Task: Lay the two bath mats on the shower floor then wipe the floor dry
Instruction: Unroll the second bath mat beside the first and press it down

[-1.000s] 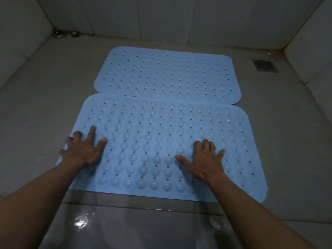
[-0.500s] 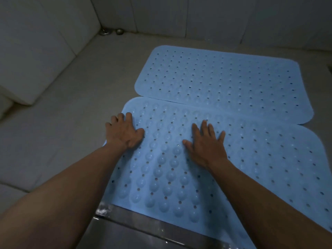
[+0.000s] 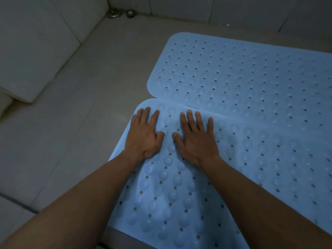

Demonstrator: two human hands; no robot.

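Tiled shower floor (image 3: 75, 126): I am pressing left grip (image 3: 143, 135) and right grip (image 3: 195, 141), flat-fingered, now closer together, onto the bumpy near mat (image 3: 260, 173).

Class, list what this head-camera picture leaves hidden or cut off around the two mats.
Head view:
Far mat: right end cut off by frame edge.
Near mat: right end cut off; patches hidden under the left hand and right hand.
Corner metal fittings: too small and dim to identify.

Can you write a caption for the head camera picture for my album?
The left hand and right hand press flat on the near blue mat, beside the far mat.
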